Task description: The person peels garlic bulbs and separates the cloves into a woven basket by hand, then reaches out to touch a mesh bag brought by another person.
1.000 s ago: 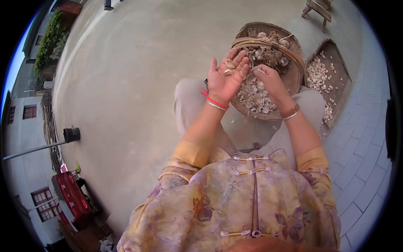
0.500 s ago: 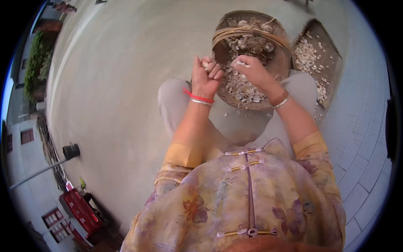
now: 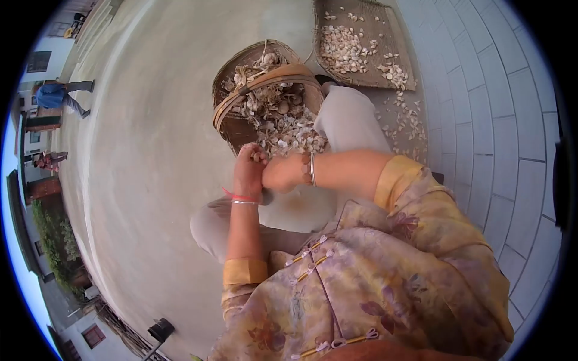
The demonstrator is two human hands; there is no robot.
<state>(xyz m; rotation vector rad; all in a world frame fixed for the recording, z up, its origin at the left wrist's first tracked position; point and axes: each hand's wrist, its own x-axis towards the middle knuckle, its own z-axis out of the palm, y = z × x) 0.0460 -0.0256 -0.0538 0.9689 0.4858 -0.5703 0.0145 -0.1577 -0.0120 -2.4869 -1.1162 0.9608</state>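
My left hand [image 3: 248, 171], with a red string and a silver bangle at its wrist, is curled closed in front of the wicker basket [image 3: 224, 120]; the garlic cloves seen in it earlier are hidden by its fingers. My right hand [image 3: 283, 173] lies against the left hand near its wrist, back of the hand up, its fingers hidden. Dry garlic stalks and bulbs [image 3: 271, 99] fill the far part of the basket, and loose papery skins [image 3: 295, 135] lie at its near side. A curved handle [image 3: 277, 77] spans the basket.
Right of the basket lies a woven tray [image 3: 385, 21] with many garlic cloves [image 3: 343, 51]; more cloves [image 3: 403, 123] are scattered on the ground below it. Grey tiles [image 3: 481, 114] run along the right. A person in blue [image 3: 51, 96] walks at the far left. A dark bucket [image 3: 161, 330] is lower left.
My left hand has gone from open with cloves on the palm to closed. My right hand has come across to it. The view has turned, so basket and tray appear farther left.
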